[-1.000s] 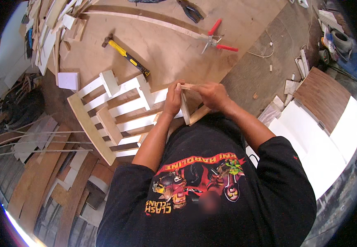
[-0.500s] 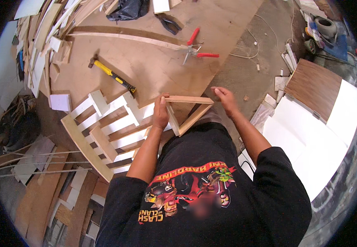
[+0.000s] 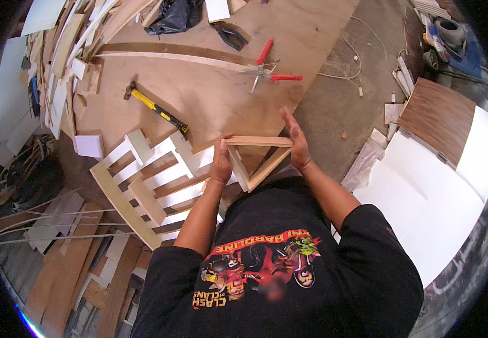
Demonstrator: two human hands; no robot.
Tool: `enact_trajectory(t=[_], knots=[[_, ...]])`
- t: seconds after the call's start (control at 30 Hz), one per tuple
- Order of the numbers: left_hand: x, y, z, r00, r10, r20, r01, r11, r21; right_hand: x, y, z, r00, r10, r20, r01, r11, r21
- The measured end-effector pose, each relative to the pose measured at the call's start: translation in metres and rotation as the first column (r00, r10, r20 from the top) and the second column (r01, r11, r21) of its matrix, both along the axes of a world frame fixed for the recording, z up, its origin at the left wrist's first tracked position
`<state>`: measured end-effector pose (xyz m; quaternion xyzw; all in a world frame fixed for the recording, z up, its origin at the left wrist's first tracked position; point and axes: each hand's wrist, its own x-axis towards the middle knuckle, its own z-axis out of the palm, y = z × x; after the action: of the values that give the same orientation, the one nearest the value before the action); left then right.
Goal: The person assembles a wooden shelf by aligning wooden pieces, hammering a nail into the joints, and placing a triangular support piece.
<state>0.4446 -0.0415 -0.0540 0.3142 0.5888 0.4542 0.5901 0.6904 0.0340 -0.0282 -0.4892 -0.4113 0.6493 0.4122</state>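
Note:
A triangular wooden frame (image 3: pixel 258 141) made of three strips is held in front of my waist, one corner pointing toward me. My left hand (image 3: pixel 221 161) grips its left corner, thumb on the near side. Against the right corner rests my right hand (image 3: pixel 298 143), its palm touching the wood and its fingers stretched out, pointing away from me. To the left of the frame lies a slatted wooden piece (image 3: pixel 124 206) with white slats and short blocks on it. A hammer (image 3: pixel 155 107) with a yellow and black handle lies beyond that piece on the wooden board.
Red-handled cutters (image 3: pixel 265 73) and black-handled pliers (image 3: pixel 233 37) lie on the brown board (image 3: pixel 210 93). A long thin strip (image 3: pixel 171 56) crosses it. Piled scrap wood (image 3: pixel 66 56) stands at the far left. White panels (image 3: pixel 418 197) and a brown panel (image 3: pixel 438 119) lie at the right.
My right hand has come left and now meets the frame's right corner, its fingers straightened from a curled shape. My left hand keeps its grip on the frame.

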Motion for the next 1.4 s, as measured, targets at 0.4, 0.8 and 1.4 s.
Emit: enact_trajectory(t=[0.4,0.8,1.4], knots=[[0.005,-0.001,0.005,0.972,-0.02,-0.235,0.056,0.988,0.144,0.007,0.007,0.012,0.978,0.201,-0.052,-0.208,0.96,-0.189],[0.01,0.0,0.009,0.976,0.073,-0.204,-0.044,0.989,0.144,0.01,0.01,0.018,0.973,0.228,-0.039,-0.231,0.954,-0.193],[0.015,0.005,0.017,0.972,0.181,-0.149,-0.157,0.975,0.16,0.009,0.012,0.019,0.968,0.25,0.023,-0.235,0.932,-0.277]])
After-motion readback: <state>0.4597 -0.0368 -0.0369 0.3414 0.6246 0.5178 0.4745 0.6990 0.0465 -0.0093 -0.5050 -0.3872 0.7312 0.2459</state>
